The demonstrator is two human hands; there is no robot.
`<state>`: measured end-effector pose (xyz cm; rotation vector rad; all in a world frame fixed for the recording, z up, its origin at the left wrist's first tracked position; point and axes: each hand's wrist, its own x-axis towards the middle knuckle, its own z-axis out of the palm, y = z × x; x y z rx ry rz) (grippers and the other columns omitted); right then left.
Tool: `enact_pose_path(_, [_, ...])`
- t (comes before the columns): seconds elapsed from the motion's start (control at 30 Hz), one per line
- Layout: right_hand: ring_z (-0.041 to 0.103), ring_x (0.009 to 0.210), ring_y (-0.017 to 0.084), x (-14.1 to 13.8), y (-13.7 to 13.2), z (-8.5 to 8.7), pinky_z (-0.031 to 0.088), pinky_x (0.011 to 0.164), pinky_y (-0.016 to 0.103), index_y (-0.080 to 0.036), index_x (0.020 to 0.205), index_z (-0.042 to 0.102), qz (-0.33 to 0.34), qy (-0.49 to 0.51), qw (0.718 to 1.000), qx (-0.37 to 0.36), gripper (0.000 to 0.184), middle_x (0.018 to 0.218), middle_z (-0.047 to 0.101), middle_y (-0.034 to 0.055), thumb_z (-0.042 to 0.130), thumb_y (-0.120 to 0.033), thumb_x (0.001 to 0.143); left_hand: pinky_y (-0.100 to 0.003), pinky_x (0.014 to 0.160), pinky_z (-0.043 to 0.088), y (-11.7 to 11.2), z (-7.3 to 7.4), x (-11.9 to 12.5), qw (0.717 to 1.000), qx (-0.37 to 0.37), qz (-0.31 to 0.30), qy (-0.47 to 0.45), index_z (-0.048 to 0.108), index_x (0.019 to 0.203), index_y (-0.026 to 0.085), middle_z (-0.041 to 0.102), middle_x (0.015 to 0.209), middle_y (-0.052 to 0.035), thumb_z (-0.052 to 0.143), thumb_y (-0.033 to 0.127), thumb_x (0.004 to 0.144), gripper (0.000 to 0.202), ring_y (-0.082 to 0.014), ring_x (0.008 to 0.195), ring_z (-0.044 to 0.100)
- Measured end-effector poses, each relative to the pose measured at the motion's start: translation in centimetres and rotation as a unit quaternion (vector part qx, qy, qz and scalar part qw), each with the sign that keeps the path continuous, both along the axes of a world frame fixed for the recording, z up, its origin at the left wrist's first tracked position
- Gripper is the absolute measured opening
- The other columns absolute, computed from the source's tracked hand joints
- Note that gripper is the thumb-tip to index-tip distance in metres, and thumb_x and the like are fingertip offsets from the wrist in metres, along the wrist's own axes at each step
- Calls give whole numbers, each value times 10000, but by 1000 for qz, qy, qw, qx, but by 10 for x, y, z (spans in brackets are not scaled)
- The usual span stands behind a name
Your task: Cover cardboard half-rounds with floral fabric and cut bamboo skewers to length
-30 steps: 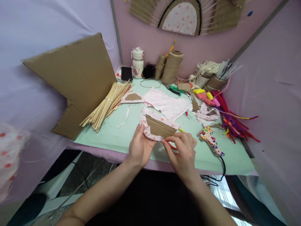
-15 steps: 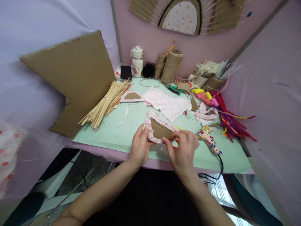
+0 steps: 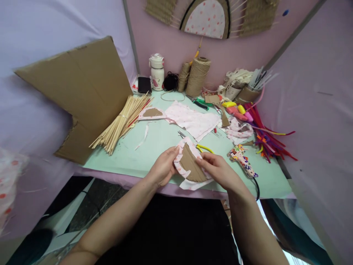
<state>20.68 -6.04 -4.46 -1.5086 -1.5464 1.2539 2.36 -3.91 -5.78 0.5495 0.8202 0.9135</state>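
Between my two hands is a half-round cardboard piece [image 3: 191, 165] with pink-dotted white fabric folded over part of its edge. My left hand [image 3: 164, 166] pinches its left side, thumb on top. My right hand [image 3: 216, 168] grips the right side near the fabric border. A loose flap of fabric [image 3: 193, 184] hangs at the lower edge. Just beyond the piece lie scissors [image 3: 205, 148] with yellow-edged handles, partly hidden by it. A patterned glue gun [image 3: 243, 161] rests to the right of my right hand. Another half-round fabric-edged piece [image 3: 153, 113] lies farther back.
Bundled wooden sticks [image 3: 121, 123] and a large cardboard sheet [image 3: 82, 95] are at left. Dotted fabric [image 3: 193, 119] lies mid-table. Twine spools [image 3: 198, 77], a bottle [image 3: 157, 73] and green-handled pliers [image 3: 200, 103] are at the back. Pipe cleaners [image 3: 266, 138] spread at right.
The cardboard piece has been turned, so its curved edge now faces down toward me, with the fabric flap showing. My right hand has shifted its grip, and more of the scissors is visible.
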Motion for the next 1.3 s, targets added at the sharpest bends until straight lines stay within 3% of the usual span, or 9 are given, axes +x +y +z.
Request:
enact_pose_path(0.1, [612,745,184,-4,0,-16,466,676,269,-195,841,654,-78,136,988,-9,268,788,681,11,621,-456,791,-285,670,541,-1,2,-2,1000,9,-26,-13,634,1034,131,710,931,-120,571,466,836,395,-175,750,666])
enact_pose_path(0.23, [631,779,202,-7,-1,-33,497,707,296,-207,939,653,-152,206,967,10,300,854,701,36,641,-461,781,-297,770,516,-4,0,-2,996,53,-65,37,676,952,134,715,948,-88,747,305,696,316,-169,802,660])
enact_pose_path(0.37, [609,728,189,-7,-4,-33,485,668,285,-194,879,649,-137,157,977,35,284,806,685,36,625,-465,794,-277,758,487,-5,-11,-1,989,89,-36,111,690,793,137,717,810,-43,786,281,625,242,-143,724,642])
enact_pose_path(0.53, [580,716,186,-8,-11,-24,463,642,274,-187,824,643,-115,74,988,76,276,765,658,35,599,-459,807,-263,714,467,-3,-20,-3,977,109,-73,167,685,776,131,703,766,-38,765,280,635,220,-145,697,629])
enact_pose_path(0.9, [520,659,153,-10,-17,-27,405,596,250,-184,792,615,-122,40,988,87,252,697,590,1,579,-431,828,-272,748,460,0,-17,1,973,119,-89,177,669,849,134,712,841,-44,699,168,632,222,-160,764,627])
enact_pose_path(1.2, [538,656,166,-15,-20,-28,420,594,259,-186,774,611,-139,23,986,89,267,696,607,11,576,-446,818,-281,713,470,-2,-15,1,957,155,-86,230,664,826,131,715,819,-48,716,181,636,203,-172,731,629])
enact_pose_path(1.3, [546,652,168,-15,-18,-30,429,584,259,-183,750,609,-142,46,986,79,280,692,620,18,593,-457,802,-288,721,475,-2,-17,3,957,166,-82,226,660,870,132,711,850,-57,760,255,628,289,-184,760,631])
